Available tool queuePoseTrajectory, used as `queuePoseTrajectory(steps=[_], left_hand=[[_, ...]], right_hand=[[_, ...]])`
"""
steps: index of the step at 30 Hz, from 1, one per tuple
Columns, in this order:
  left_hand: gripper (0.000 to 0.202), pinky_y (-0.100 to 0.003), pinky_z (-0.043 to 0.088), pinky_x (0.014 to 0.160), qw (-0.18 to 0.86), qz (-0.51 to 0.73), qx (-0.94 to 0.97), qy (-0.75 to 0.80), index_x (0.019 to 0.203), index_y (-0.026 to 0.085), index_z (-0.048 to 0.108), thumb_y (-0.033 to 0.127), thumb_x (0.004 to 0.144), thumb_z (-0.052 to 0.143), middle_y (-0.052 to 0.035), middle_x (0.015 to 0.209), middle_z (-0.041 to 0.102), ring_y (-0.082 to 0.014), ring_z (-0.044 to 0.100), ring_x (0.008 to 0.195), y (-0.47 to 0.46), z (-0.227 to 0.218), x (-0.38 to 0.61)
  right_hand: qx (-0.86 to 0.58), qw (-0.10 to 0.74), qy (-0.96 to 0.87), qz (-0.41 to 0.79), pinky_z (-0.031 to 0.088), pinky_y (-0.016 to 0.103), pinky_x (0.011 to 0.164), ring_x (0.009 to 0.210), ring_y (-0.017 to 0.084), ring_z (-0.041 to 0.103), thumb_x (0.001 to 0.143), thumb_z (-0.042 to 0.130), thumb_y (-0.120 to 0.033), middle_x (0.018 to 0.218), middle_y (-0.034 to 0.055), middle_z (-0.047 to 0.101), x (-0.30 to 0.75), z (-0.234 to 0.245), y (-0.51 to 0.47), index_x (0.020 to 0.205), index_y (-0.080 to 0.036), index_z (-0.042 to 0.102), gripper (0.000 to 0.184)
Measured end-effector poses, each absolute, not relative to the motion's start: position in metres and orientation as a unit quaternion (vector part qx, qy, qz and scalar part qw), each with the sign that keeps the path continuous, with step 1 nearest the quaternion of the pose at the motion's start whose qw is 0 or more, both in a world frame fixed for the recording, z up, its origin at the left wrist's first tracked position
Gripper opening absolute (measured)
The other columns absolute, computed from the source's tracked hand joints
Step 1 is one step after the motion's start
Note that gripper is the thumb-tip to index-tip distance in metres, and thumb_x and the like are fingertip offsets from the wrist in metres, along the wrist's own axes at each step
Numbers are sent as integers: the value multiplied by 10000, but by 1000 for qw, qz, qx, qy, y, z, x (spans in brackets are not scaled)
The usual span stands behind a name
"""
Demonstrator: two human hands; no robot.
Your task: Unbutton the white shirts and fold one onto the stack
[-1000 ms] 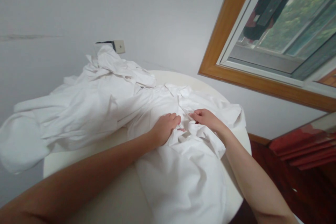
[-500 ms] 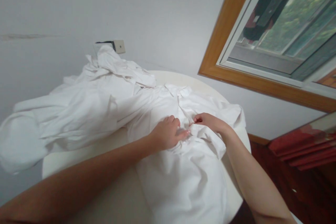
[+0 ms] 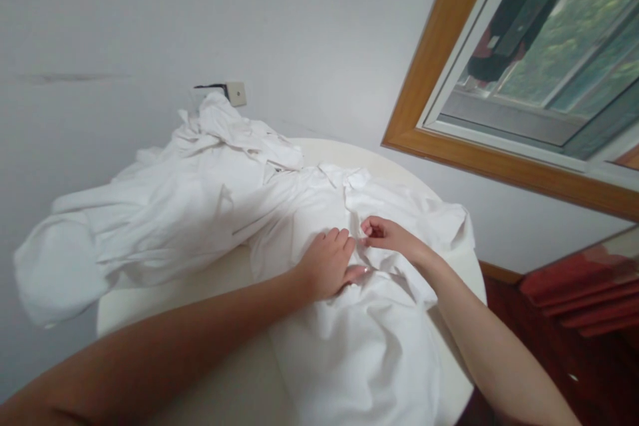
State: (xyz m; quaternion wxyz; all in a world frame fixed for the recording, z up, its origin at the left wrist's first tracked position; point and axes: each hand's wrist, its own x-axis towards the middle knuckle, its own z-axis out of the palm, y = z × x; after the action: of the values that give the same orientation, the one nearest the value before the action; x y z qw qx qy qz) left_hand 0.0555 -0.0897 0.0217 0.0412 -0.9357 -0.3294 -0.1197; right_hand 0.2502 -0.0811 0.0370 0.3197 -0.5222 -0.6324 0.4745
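White woven-cotton garment, shirt-like and creased (image 3: 359, 353), lies on the off-white, round-edged counter (image 3: 239, 379), right in front of the person; its lower part runs down toward the near edge. Laid out there, the cloth sits within easy reach of both arms.

Bare left hand (image 3: 329, 263) rests on the middle of it, fingers bent, thumb stretched out over a fold. Looks like a steadying hand, pressing so the cloth doesn't slide; whether it grips any fabric, I can't tell from here. Bare right hand (image 3: 387, 236) is just beside it, thumb and fingers curled loosely at the garment's front edge — fingertips at the cloth, pinch not clear. The two hands are near each other but apart, probably because the spot being handled is small.

Off to the left, a big rumpled heap of white cloth (image 3: 164, 206) rests on the counter and hangs past its left side, likely pushed there to leave working room. Square, cream-coloured plastic wall plate (image 3: 236, 93) shows just behind the heap; wood-framed window (image 3: 449, 150) up right, red fabric (image 3: 574, 293) below it.
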Motion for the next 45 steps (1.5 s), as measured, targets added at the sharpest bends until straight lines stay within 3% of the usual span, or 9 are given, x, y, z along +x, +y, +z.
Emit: queuePoseTrajectory(steps=[4,19,24,32,38,45], left_hand=[[277,-350,426,791,-18,-131,-933,-336,953,170,543,386,943,369,-85,979,540,-217,524,889,-71,18,51],[218,-329,441,774,-54,-118,-933,-337,969,172,546,336,922,411,-72,972,551,-203,552,847,-61,10,60],[187,-308,411,740,-64,-130,-939,-311,840,182,548,304,898,419,-53,855,562,-193,540,802,-59,14,58],[284,-220,272,516,-271,-216,-873,-344,651,175,539,389,835,512,44,554,463,-95,408,541,-50,14,52],[253,-196,339,518,-398,-259,-813,-337,720,163,611,391,811,549,18,591,594,-102,520,557,-48,12,51],[217,-199,389,555,-389,-231,-826,-337,724,171,609,369,799,562,12,598,625,-114,555,575,-50,15,53]], right_hand=[[-517,339,-639,459,384,245,589,611,107,447,614,702,-464,658,-51,466,250,14,-85,776,-200,500,369],[-535,319,-682,383,390,232,591,636,113,467,683,645,-338,698,-33,511,253,14,-95,803,-193,540,215],[-532,323,-693,365,403,232,594,644,117,479,700,638,-323,722,-23,530,255,14,-94,826,-195,549,201],[-525,333,-699,353,399,230,594,646,116,486,716,633,-332,726,-17,534,252,17,-96,856,-180,584,213],[-525,309,-714,345,411,240,618,669,128,511,732,600,-314,756,10,579,252,13,-96,905,-169,647,230],[-556,343,-697,294,403,236,574,625,124,486,720,621,-384,724,8,547,252,22,-100,887,-176,636,267]])
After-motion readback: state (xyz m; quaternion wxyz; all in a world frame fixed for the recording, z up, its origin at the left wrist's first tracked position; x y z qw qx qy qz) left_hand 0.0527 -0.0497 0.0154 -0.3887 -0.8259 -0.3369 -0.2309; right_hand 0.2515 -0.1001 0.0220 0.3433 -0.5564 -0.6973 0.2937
